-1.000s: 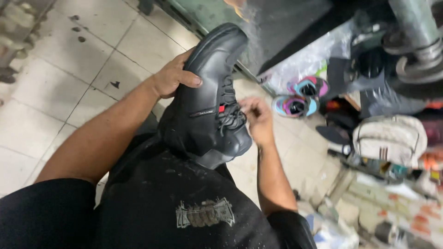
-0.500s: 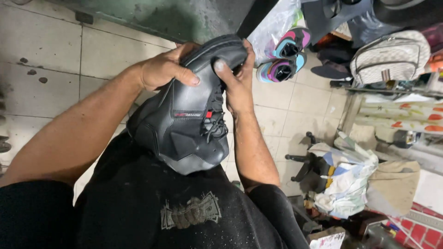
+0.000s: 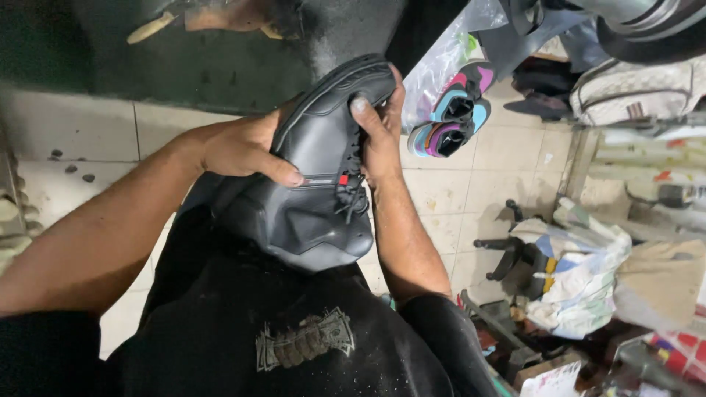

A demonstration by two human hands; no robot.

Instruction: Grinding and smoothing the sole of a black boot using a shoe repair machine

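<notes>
Black lace-up shoe (image 3: 316,176): long axis diagonal, one end toward upper right of frame. Left hand (image 3: 239,147) and right hand (image 3: 379,129) grasp its upper end, fingers curled. Lower end rests against dark apron (image 3: 279,331); sole hidden.

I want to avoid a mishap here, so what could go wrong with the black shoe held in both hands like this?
The black shoe is propped on the lap, gripped only near its toe end by the left hand and right hand; it might slip and drop onto the tiled floor. The loose laces beside the right fingers could snag.

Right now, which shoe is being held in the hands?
The black lace-up shoe, gripped by both hands; the colourful pink-and-blue pair lies untouched on the tiled floor.
</notes>
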